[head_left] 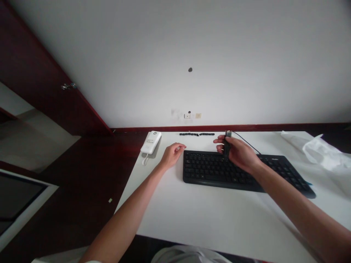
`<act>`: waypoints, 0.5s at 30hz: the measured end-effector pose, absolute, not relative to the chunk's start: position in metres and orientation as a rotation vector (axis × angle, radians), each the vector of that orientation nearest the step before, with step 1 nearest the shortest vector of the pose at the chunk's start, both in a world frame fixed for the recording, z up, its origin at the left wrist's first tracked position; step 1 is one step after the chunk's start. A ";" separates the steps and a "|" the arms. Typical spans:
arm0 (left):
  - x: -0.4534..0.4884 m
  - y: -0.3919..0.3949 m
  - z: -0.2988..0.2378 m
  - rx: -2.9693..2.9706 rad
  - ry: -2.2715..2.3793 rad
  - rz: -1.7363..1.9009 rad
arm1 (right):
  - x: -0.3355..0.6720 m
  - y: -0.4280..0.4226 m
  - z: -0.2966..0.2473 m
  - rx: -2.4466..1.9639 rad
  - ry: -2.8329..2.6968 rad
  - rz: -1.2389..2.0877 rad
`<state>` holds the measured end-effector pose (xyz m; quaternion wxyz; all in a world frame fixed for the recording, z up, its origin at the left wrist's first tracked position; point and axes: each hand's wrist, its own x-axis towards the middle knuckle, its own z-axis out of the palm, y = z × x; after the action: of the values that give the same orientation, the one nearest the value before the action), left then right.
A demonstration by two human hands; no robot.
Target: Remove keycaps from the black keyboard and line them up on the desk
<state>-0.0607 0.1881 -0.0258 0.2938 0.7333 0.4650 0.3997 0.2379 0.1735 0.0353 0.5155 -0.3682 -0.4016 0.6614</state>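
A black keyboard [210,168] lies on the white table, its cable leading off the back. My right hand [241,151] is above the middle of the keyboard, closed around a small dark stick-shaped tool [227,142] with a metallic top, held upright; its exact kind is unclear. My left hand [172,155] rests beside the keyboard's back left corner, fingers curled together; anything between the fingertips is hidden. Behind the keyboard, small black pieces like keycaps [189,134] are lined up in a row.
A white power bank [151,142] with a short strap sits at the table's back left. Crumpled white plastic wrapping [326,155] lies on the right. The white table [214,219] stands near a wall [137,73] with sockets. A dark red door [55,73] is at the left.
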 end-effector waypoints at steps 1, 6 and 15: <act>-0.061 0.188 -0.025 1.940 1.233 1.070 | 0.226 0.174 0.040 -0.856 -0.976 1.612; -0.061 0.188 -0.025 1.914 1.205 1.101 | 0.173 0.192 0.060 -0.775 -0.933 1.670; -0.063 0.192 -0.028 1.879 1.210 1.108 | 0.114 0.220 0.052 -0.597 -0.882 1.621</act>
<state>-0.0629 0.1923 -0.0279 0.3179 0.7143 0.4599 0.4210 0.1141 0.2200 0.0517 0.5653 -0.2539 -0.3750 0.6894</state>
